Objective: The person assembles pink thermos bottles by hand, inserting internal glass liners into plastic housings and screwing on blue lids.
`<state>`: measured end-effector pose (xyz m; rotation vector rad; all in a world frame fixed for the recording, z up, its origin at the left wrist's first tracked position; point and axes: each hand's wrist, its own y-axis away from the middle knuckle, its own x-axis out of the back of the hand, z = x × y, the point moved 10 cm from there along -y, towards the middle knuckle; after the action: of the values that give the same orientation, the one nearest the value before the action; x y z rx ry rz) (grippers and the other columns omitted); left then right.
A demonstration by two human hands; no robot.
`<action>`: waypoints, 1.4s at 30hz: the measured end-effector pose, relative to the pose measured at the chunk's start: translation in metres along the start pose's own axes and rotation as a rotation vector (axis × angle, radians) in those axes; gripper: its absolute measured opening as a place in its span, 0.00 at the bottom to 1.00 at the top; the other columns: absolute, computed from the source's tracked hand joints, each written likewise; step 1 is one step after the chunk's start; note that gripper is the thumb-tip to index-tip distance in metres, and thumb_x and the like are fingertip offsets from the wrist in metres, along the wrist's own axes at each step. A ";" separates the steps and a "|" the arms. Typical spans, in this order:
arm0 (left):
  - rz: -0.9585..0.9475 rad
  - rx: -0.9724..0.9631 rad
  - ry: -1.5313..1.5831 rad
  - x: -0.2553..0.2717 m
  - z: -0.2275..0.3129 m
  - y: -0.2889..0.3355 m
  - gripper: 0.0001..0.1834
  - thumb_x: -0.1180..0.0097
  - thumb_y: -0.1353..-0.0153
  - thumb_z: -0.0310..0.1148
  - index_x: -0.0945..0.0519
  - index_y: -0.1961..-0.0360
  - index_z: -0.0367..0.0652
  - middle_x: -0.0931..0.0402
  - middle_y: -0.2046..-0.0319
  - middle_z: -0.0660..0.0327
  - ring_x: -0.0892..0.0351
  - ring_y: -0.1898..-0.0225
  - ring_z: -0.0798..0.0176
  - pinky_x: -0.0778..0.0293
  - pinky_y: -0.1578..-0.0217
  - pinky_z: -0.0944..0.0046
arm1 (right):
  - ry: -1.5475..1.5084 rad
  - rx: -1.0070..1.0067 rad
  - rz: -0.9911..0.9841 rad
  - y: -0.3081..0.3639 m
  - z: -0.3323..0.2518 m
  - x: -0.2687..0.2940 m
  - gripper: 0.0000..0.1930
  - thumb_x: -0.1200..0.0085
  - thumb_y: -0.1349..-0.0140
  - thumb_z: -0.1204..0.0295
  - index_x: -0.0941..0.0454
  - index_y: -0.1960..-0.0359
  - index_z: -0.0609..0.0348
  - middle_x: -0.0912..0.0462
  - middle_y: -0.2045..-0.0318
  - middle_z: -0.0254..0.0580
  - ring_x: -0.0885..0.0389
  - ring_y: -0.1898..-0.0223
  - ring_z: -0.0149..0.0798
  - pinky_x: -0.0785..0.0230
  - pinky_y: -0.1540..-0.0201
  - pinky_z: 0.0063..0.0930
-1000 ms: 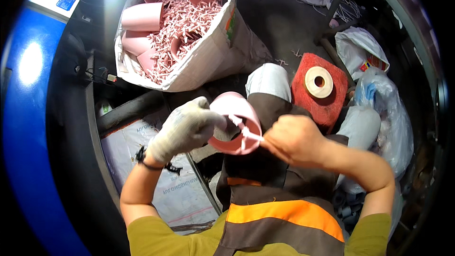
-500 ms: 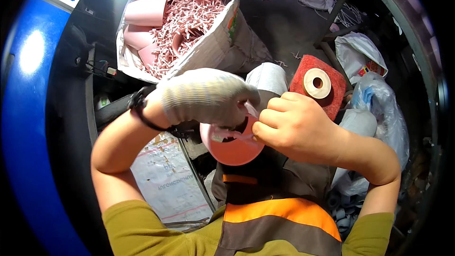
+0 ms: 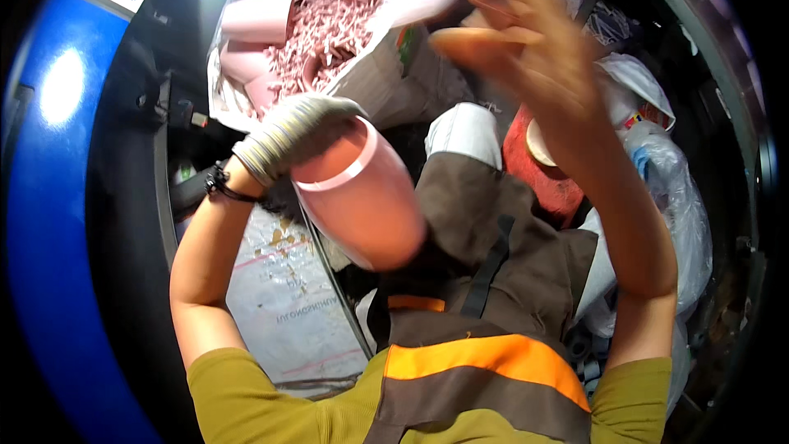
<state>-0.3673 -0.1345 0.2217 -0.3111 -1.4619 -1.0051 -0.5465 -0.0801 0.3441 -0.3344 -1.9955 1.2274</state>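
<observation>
Our white sack (image 3: 380, 89) already holds pots (image 3: 257, 19) and scraps (image 3: 325, 41). Pink pot (image 3: 366, 218) by our lap (image 3: 460, 222) looks cleared, left hand (image 3: 300, 136) gripping its rim; right hand (image 3: 526, 53) spread wide near a blurred pink strip (image 3: 419, 11), contact unclear. Remaining count unknown.

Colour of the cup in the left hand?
The cup is pink; head view shows it best.

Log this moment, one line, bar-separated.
left hand: gloved, holding pink cup at rim | right hand: bare, open, blurred | white sack: pink cups, small pink pieces
</observation>
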 end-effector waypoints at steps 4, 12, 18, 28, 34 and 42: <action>0.100 -0.525 -0.358 0.023 0.124 -0.015 0.25 0.46 0.42 0.29 0.28 0.42 0.38 0.28 0.42 0.59 0.30 0.40 0.62 0.35 0.39 0.60 | -0.204 -0.415 -0.196 0.013 0.049 0.019 0.36 0.43 0.42 0.45 0.29 0.42 0.63 0.24 0.47 0.54 0.25 0.45 0.53 0.34 0.42 0.40; -0.107 -0.455 1.270 -0.046 0.222 -0.052 0.13 0.43 0.43 0.29 0.20 0.59 0.32 0.36 0.37 0.42 0.37 0.36 0.48 0.43 0.37 0.55 | -0.051 -1.522 -0.323 0.331 0.079 0.330 0.18 0.48 0.34 0.56 0.20 0.53 0.58 0.17 0.61 0.33 0.20 0.60 0.28 0.30 0.59 0.22; -0.066 -0.317 1.361 -0.080 0.268 -0.109 0.22 0.46 0.34 0.41 0.23 0.47 0.33 0.24 0.50 0.60 0.28 0.50 0.68 0.34 0.45 0.66 | -0.041 -2.466 -0.347 0.646 -0.098 0.402 0.20 0.45 0.36 0.54 0.20 0.57 0.60 0.16 0.63 0.44 0.17 0.69 0.34 0.24 0.69 0.27; -0.536 -0.069 1.732 -0.134 0.261 -0.133 0.12 0.52 0.49 0.22 0.21 0.64 0.38 0.22 0.53 0.55 0.24 0.53 0.62 0.30 0.45 0.64 | 0.806 -1.932 -0.827 0.775 -0.044 0.354 0.19 0.45 0.40 0.56 0.23 0.56 0.59 0.20 0.53 0.53 0.23 0.51 0.56 0.31 0.48 0.46; -0.601 -0.191 1.704 -0.114 0.287 -0.126 0.09 0.50 0.38 0.26 0.21 0.58 0.39 0.21 0.57 0.62 0.22 0.55 0.68 0.29 0.50 0.69 | 0.110 -1.971 0.242 0.562 -0.039 0.405 0.23 0.50 0.33 0.52 0.21 0.72 0.62 0.18 0.75 0.40 0.20 0.69 0.31 0.29 0.63 0.30; -0.759 -0.500 1.703 -0.073 0.322 -0.113 0.29 0.35 0.44 0.35 0.27 0.42 0.36 0.25 0.46 0.60 0.30 0.43 0.66 0.39 0.39 0.63 | -0.844 -1.741 0.254 0.294 0.092 0.176 0.29 0.49 0.36 0.45 0.25 0.53 0.63 0.18 0.73 0.40 0.21 0.79 0.30 0.27 0.76 0.19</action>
<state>-0.6506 0.0602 0.1610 0.7130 0.3138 -1.5557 -0.7787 0.1082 0.1529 -0.9700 -3.3478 -0.8054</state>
